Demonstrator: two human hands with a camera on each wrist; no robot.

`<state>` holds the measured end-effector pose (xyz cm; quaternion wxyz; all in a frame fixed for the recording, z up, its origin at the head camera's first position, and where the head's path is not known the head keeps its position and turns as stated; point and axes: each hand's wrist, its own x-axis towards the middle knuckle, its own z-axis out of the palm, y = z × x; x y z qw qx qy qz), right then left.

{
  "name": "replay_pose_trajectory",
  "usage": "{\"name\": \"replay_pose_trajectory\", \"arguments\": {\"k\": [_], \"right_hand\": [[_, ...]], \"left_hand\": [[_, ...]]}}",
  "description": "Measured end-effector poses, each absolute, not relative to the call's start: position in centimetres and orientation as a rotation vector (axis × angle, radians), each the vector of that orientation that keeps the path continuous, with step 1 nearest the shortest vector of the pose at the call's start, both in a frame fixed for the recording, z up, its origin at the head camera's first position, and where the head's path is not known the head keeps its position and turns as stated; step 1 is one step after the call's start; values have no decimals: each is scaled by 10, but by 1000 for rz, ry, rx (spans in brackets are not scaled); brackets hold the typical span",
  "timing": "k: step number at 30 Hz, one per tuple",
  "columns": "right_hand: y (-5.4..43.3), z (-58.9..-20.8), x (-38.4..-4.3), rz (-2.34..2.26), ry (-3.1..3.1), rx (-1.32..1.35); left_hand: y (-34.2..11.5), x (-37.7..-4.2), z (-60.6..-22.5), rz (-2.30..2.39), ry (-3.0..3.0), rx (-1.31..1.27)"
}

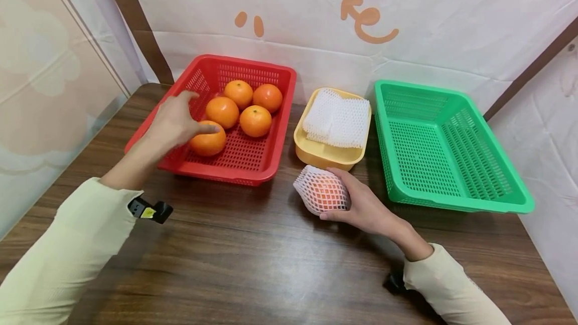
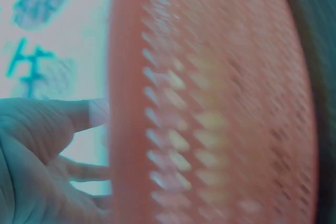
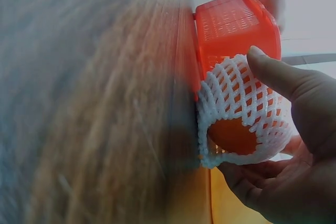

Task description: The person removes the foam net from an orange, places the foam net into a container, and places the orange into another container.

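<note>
My right hand (image 1: 361, 202) grips an orange in a white foam net (image 1: 325, 192), thumb on one side and fingers on the other, low over the table in front of the yellow box. In the right wrist view, bare orange peel (image 3: 231, 136) shows through the net's open end. Over the left part of the red basket (image 1: 271, 164), my left hand (image 1: 173, 122) has its fingers spread apart. Its thumb overlaps the nearest orange (image 1: 208, 143) in the head view. Several more oranges (image 1: 256, 121) lie behind that one. The basket wall fills much of the left wrist view, blurred.
A yellow box (image 1: 331, 157) holding white foam nets (image 1: 338, 119) stands between the red basket and a green basket (image 1: 433, 149) on the right. All stand on a dark wooden table (image 1: 253, 265). Behind them hangs a printed white cloth (image 1: 325, 29).
</note>
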<state>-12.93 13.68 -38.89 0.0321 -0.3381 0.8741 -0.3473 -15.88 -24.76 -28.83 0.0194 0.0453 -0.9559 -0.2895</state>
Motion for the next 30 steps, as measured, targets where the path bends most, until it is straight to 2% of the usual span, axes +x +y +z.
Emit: {"name": "replay_pose_trajectory", "arguments": {"k": [6,13,19,30], "right_hand": [[137,-389,-128,-1071,2705,-1016],[141,-390,-126,-1079,2725,-952],[142,-393,-123,-1118,2718,-907],[144,-393,-117,-1187,2659,-969]], "left_hand": [[-193,-103,-272,-1217,-2466,-70],[-135,-61,-293,-1740,-2433,-205],[-104,-52,-325,-1873,-2469,-213],[-69,-60,-375,-1493,-2834,-278]]}}
